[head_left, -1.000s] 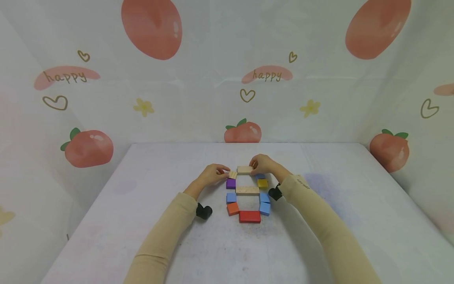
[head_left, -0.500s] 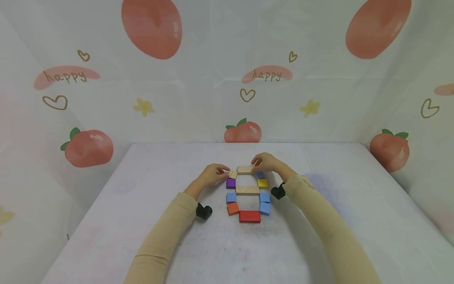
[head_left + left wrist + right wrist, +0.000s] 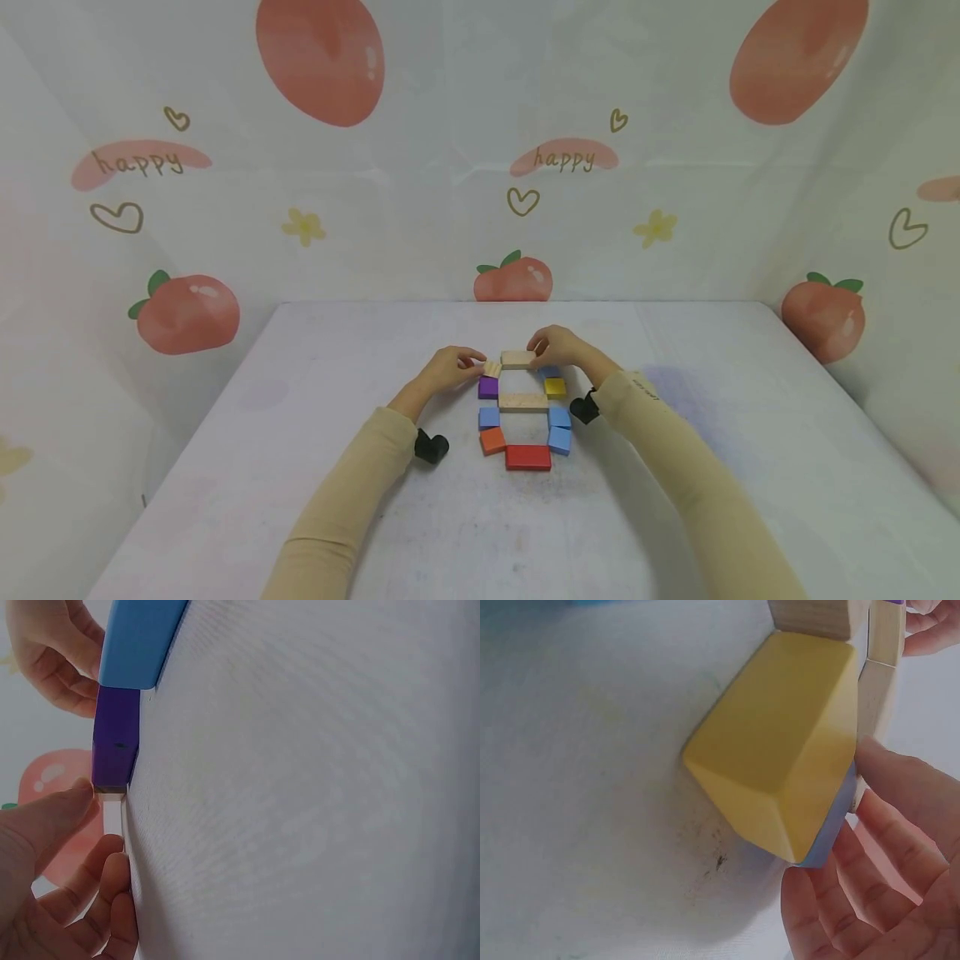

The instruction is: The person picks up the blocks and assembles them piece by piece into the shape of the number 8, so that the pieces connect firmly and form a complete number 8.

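Observation:
My left hand (image 3: 447,369) pinches the corner of a small plain wooden block (image 3: 492,369) behind a purple block (image 3: 488,388). In the left wrist view, the thumb sits by the far end of the purple block (image 3: 115,742), with the other fingers curled beyond it. My right hand (image 3: 561,344) holds the right end of a longer wooden block (image 3: 516,360) at the back of the arrangement, thumb on its near side and fingers behind. Under that hand lies a partly hidden blue block (image 3: 551,372). Large in the right wrist view is a yellow block (image 3: 772,727).
Another wooden block (image 3: 523,403) crosses the middle of the figure-eight arrangement. Nearer stand blue blocks (image 3: 559,440), an orange block (image 3: 492,441) and a red block (image 3: 528,457). The white table (image 3: 337,333) meets a printed cloth (image 3: 420,208) at the back.
My right hand drew slightly away to the right half a second ago and is back at the end of the long wooden block. My left hand stays in place.

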The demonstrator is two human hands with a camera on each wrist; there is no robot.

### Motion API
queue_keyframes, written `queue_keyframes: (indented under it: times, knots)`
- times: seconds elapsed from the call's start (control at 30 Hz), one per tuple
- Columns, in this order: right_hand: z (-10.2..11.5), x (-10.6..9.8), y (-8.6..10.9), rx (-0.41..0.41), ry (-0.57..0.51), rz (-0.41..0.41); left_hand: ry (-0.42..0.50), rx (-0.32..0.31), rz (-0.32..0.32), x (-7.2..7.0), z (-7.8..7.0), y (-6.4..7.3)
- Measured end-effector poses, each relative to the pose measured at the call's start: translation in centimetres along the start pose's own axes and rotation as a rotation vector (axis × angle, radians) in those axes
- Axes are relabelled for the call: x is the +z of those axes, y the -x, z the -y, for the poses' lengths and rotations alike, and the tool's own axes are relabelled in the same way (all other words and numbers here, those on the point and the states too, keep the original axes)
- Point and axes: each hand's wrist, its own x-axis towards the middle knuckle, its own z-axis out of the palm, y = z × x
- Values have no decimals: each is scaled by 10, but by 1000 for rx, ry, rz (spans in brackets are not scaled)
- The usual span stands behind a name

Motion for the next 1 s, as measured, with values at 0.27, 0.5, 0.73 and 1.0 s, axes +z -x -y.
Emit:
queue_keyframes:
  times: [0.27, 0.5, 0.73, 1.0]
  knots:
    - [-1, -1, -1, -8, 12, -5, 6, -5, -3, -1, -1, 0]
    - [-1, 0, 0, 6, 0, -3, 10, -6, -4, 1, 0, -1]
    - [-1, 0, 3, -9, 0, -9, 11, -7, -2, 1, 1, -2]
    - [0, 0, 3, 6, -6, -4, 13, -7, -5, 2, 1, -2]
